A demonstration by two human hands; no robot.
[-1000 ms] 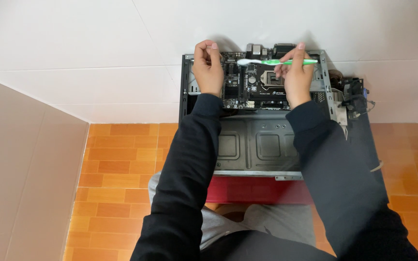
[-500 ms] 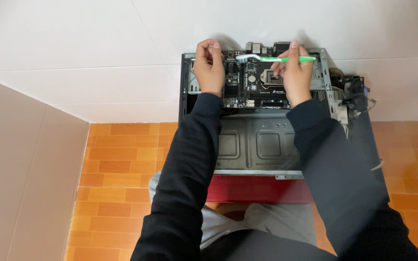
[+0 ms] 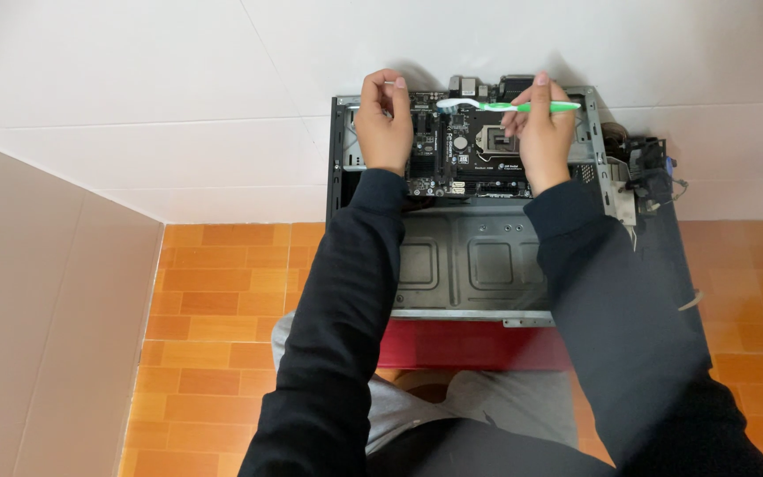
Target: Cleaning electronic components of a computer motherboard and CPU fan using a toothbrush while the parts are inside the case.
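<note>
Toothbrush above motherboard, in case

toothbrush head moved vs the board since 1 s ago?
Barely. The toothbrush in the right hand sits over the same spot of the circuit board, its head just left of the square socket.

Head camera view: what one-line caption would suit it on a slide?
Right hand holds a green-and-white toothbrush over the dark motherboard; left hand rests on it.
</note>
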